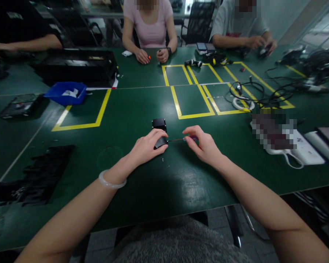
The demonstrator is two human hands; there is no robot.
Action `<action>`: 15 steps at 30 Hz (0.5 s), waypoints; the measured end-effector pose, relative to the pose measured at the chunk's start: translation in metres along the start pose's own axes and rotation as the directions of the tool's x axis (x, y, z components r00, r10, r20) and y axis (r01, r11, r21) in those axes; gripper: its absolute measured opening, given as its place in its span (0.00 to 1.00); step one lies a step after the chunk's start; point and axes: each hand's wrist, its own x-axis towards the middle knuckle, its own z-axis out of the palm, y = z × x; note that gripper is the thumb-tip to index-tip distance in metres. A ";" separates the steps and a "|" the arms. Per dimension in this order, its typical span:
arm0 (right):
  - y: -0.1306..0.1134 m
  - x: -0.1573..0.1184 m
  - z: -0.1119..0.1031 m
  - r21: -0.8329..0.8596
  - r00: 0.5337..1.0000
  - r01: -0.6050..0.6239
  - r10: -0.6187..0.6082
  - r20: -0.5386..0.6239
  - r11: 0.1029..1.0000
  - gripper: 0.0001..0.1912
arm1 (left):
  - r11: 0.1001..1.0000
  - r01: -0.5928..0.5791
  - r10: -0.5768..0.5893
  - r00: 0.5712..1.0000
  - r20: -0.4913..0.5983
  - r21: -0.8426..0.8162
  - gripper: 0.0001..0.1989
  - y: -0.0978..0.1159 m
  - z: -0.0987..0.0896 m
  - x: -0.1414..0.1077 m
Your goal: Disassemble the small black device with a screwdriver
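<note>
Near the middle of the green table, my left hand point(149, 146) grips a small black part point(161, 143) between thumb and fingers. My right hand point(201, 143) is closed around the handle of a screwdriver point(177, 140), whose thin shaft points left and reaches the right side of the black part. Just beyond my left fingers lies another black block point(159, 123). Two tiny screws point(168, 166) rest on the table nearer to me.
A blue tray point(80, 95) and black bin point(76, 67) stand back left; flat black parts point(48, 171) lie front left. Cables point(259, 91), a white power strip point(304, 149) and phones are at the right. Three people sit across the table point(142, 190).
</note>
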 end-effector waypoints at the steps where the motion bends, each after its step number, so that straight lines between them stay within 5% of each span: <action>1: 0.000 0.000 0.000 -0.001 1.000 0.004 -0.004 -0.005 1.000 0.09 | 1.000 -0.001 0.001 1.000 -0.001 -0.001 0.16 0.000 0.000 0.000; 15: 0.000 0.001 0.001 -0.002 1.000 -0.017 0.017 -0.014 1.000 0.08 | 1.000 -0.012 0.012 1.000 0.002 0.001 0.16 -0.001 0.000 0.000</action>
